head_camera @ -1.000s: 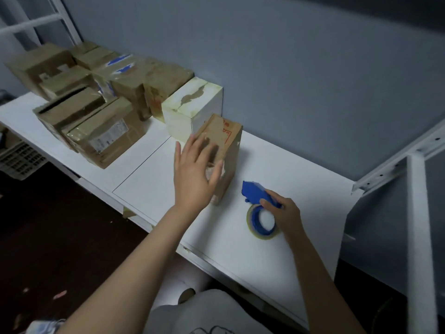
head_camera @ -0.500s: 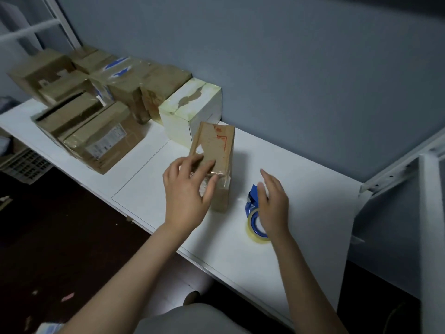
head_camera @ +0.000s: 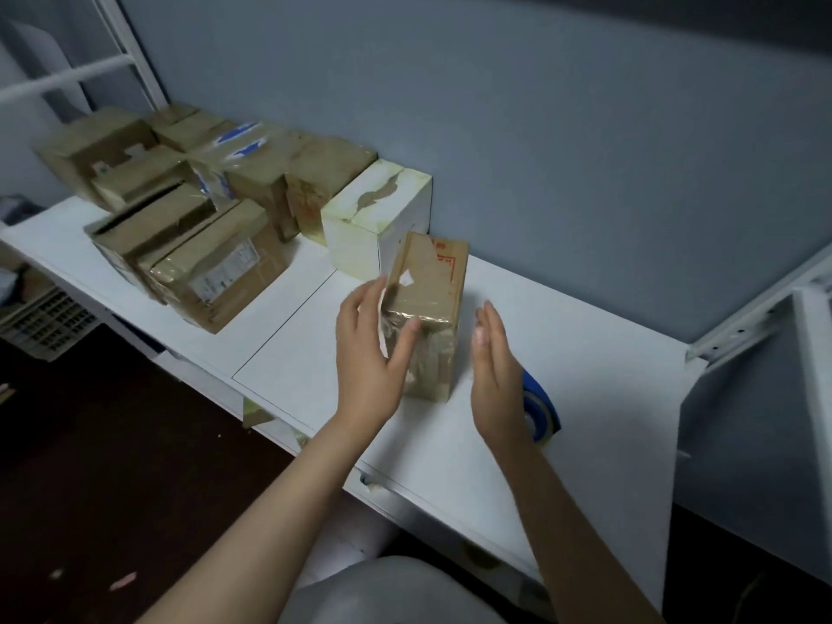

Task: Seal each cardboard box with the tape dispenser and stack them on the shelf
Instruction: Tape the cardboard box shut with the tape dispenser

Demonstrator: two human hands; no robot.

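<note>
A small brown cardboard box (head_camera: 427,281) stands upright on the white shelf board (head_camera: 599,389), glossy tape across its near top edge. My left hand (head_camera: 364,353) holds it at the near left corner, fingers along the left side and thumb on the front face. My right hand (head_camera: 495,367) hovers flat with straight fingers just right of the box, apart from it and holding nothing. The blue tape dispenser (head_camera: 542,407) lies on the board behind my right hand, partly hidden by it.
A white box (head_camera: 378,209) stands right behind the small one against the blue wall. Several taped brown boxes (head_camera: 216,263) crowd the board's left half. A white metal frame post (head_camera: 810,398) rises at the right. A grey crate (head_camera: 45,322) sits below left.
My right hand let go of the tape dispenser and rose beside the box. My left hand slid from the box's top to its near left corner.
</note>
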